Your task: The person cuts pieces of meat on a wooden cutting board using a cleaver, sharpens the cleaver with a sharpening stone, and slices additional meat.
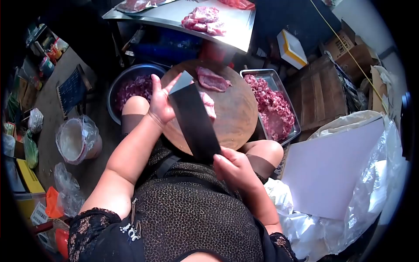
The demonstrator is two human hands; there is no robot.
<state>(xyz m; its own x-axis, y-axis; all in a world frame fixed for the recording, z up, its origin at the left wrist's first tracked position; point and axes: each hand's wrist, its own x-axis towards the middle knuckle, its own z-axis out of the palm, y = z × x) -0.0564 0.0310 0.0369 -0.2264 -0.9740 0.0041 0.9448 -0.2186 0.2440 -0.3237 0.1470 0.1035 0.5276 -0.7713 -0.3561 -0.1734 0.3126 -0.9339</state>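
Note:
My right hand [232, 167] is closed on the handle of a large dark cleaver [194, 120], whose wide blade slants up to the left over the round wooden board [240, 109]. My left hand [162, 102] is beside the blade's far end with its fingers spread, at the board's left edge. On the board lies a flat piece of meat [212, 80], and a second piece [208, 105] is partly hidden behind the blade.
Chopped meat fills a metal tray [291, 114] on the right and a metal bowl [114, 107] on the left. Ahead stands a metal table [238, 27] with meat [204, 19]. A lined bucket [75, 142] is at left, a brown box [316, 97] at right.

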